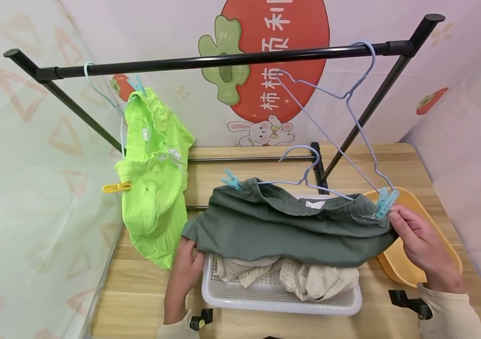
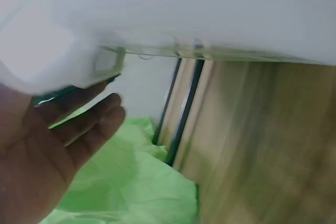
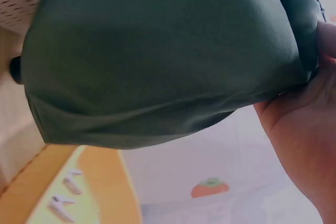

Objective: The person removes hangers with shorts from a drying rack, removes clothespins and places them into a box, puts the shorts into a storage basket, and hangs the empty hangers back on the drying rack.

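Dark green shorts [image 1: 291,238] are spread above a white basket, their elastic waistband around a blue-purple hanger [image 1: 304,176]. A light-blue clothespin [image 1: 233,180] sits at the left of the waistband and another clothespin [image 1: 386,202] at its right. My right hand [image 1: 424,242] grips the shorts' right side just below that clip, thumb in front; its fingers are mostly behind the cloth in the right wrist view. At the lower left, my left hand [image 1: 187,268] pinches the hem corner. In the left wrist view, the left hand [image 2: 58,145] shows its palm side beneath the white basket.
Bright lime shorts [image 1: 151,197] hang at left from the black rack bar [image 1: 232,60], with a yellow clothespin [image 1: 116,187]. A bare hanger [image 1: 346,96] hangs at right. Beige garments [image 1: 308,278] lie in the white basket [image 1: 283,306]; an orange bin [image 1: 431,223] holding clothespins [image 3: 63,208] stands beside it.
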A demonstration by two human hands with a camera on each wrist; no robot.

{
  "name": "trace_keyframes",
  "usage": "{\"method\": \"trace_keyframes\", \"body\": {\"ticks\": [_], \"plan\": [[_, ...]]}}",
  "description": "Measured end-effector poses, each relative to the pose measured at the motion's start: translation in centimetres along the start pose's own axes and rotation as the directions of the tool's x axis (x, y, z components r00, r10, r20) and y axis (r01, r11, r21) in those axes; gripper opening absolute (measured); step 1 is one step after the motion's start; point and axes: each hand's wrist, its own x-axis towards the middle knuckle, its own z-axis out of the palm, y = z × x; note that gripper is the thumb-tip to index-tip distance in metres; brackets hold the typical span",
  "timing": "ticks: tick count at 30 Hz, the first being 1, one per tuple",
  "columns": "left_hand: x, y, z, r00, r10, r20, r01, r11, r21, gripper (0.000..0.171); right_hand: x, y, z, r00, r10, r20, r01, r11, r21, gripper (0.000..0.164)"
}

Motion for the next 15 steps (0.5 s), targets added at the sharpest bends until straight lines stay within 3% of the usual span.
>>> {"method": "trace_keyframes", "body": {"ticks": [2, 5, 8, 9, 12, 15], "plan": [[0.5, 0.5, -0.2, 0.995, 0.051, -0.083, -0.051, 0.999, 0.001, 0.024, -0.3, 0.2, -0.1, 1.000, 0.021, 0.003, -0.020, 0.998, -0.053, 0.025], [1.5, 1.5, -0.9, 0.969, 0.113, -0.221, -0.123, 0.992, -0.032, 0.021, -0.5, 0.5, -0.2, 1.000, -0.027, 0.016, 0.028, 0.997, -0.066, 0.025], [2.4, 2.4, -1.8, 0.940, 0.123, -0.317, -0.166, 0.980, -0.112, 0.026, -0.7, 0.6, -0.4, 0.998, -0.049, 0.028, 0.051, 0.996, -0.072, 0.026], [2.7, 2.7, -2.1, 0.938, 0.121, -0.324, -0.174, 0.975, -0.140, 0.030, -0.7, 0.6, -0.5, 0.998, -0.055, 0.028, 0.057, 0.997, -0.054, 0.025], [3.4, 3.4, -3.1, 0.965, 0.112, -0.239, -0.160, 0.968, -0.193, 0.040, -0.8, 0.4, -0.6, 0.998, -0.054, 0.023, 0.055, 0.997, -0.059, 0.025], [3.9, 4.2, -3.9, 0.991, 0.123, -0.048, -0.129, 0.976, -0.177, 0.047, -0.7, 0.1, -0.6, 0.998, -0.063, 0.028, 0.064, 0.997, -0.044, 0.025]]}}
